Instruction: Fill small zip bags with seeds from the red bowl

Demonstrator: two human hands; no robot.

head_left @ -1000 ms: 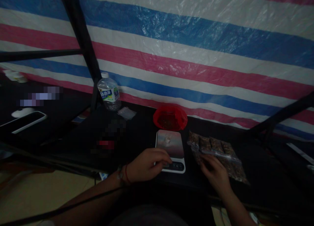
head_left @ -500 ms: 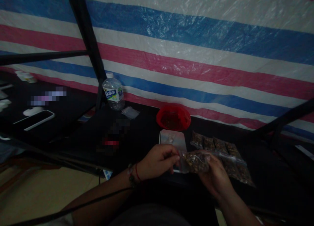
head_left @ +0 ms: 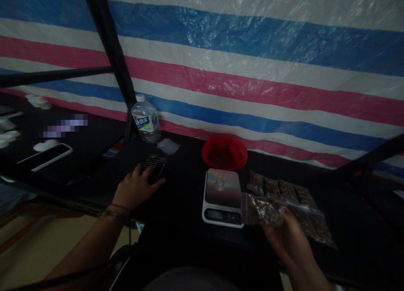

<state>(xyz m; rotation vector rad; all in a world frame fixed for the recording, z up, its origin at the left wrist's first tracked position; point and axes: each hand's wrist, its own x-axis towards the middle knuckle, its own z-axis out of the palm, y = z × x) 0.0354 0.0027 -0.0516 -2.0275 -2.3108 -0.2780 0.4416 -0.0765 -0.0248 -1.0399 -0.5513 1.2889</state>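
Filled bag, head view: clamped in right hand near the desk's front edge, clear end by the scale's right side. Left hand has shifted from bag to phone, fingers spread; bag handling looks one-handed now.

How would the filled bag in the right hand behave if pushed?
The filled bag probably gives rather than staying stiff, since its clear plastic looks creased. Its coarse brown contents may shift inside. The flat end beside the scale will likely flop unsupported.
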